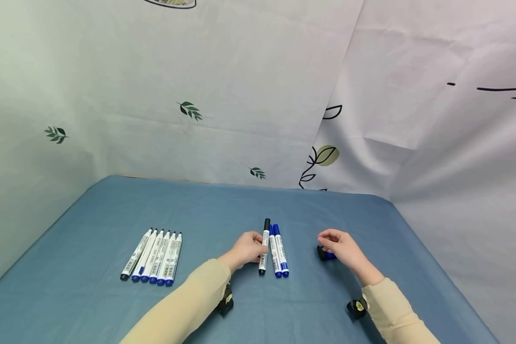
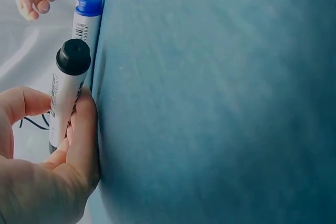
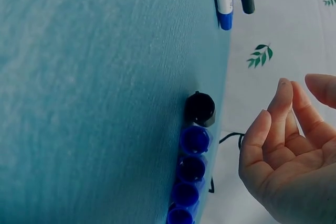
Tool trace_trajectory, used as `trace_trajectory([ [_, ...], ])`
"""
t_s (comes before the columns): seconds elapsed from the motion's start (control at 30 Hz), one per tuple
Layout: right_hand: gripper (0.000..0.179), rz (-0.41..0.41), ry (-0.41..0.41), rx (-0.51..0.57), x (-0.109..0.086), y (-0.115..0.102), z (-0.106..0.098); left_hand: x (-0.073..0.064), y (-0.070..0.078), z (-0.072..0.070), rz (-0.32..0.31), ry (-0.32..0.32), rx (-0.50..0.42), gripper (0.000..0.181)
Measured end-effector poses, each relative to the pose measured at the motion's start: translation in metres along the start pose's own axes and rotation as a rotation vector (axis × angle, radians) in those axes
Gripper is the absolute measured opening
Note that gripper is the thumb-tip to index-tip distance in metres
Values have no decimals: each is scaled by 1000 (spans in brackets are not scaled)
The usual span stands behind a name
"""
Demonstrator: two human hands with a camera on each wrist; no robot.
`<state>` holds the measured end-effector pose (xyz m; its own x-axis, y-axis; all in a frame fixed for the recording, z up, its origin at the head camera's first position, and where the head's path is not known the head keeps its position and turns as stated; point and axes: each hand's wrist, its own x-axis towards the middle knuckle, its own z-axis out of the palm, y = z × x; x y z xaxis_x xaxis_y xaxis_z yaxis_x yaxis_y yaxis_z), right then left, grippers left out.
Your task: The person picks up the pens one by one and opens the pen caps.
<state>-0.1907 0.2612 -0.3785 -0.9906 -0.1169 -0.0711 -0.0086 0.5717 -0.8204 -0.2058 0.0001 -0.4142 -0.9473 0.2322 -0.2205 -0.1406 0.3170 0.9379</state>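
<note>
My left hand (image 1: 247, 247) grips a white marker with a black cap (image 1: 265, 237) between thumb and fingers. Seen from the left wrist, that marker (image 2: 64, 90) is tilted with its black end toward the camera. Just right of it, two blue-capped markers (image 1: 281, 251) lie side by side on the cloth. My right hand (image 1: 341, 246) hovers with loosely bent fingers, holding nothing, as the right wrist view shows. Under and beside it is a row of loose marker caps: a black cap (image 3: 200, 107) at one end, then several blue caps (image 3: 194, 140), hollow ends showing.
A row of several uncapped white markers (image 1: 158, 258) lies on the left part of the blue cloth-covered table (image 1: 215, 205). Behind it hangs a pale curtain (image 1: 241, 95) with leaf prints. Each wrist wears a small black camera (image 1: 356, 308).
</note>
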Motion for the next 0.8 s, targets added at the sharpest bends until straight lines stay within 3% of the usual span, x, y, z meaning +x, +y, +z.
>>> trace_trajectory([
  [0.37, 24, -85, -11, -34, -1, -5, 3, -7, 16, -8, 2, -12, 29, 31],
  [0.6, 20, -137, -2, -122, -5, -12, 7, -13, 21, -14, 63, -25, 127, 34],
  [0.8, 16, -176, 54, -189, -8, -18, 15, -22, 25, -19, 102, -41, 146, 36],
])
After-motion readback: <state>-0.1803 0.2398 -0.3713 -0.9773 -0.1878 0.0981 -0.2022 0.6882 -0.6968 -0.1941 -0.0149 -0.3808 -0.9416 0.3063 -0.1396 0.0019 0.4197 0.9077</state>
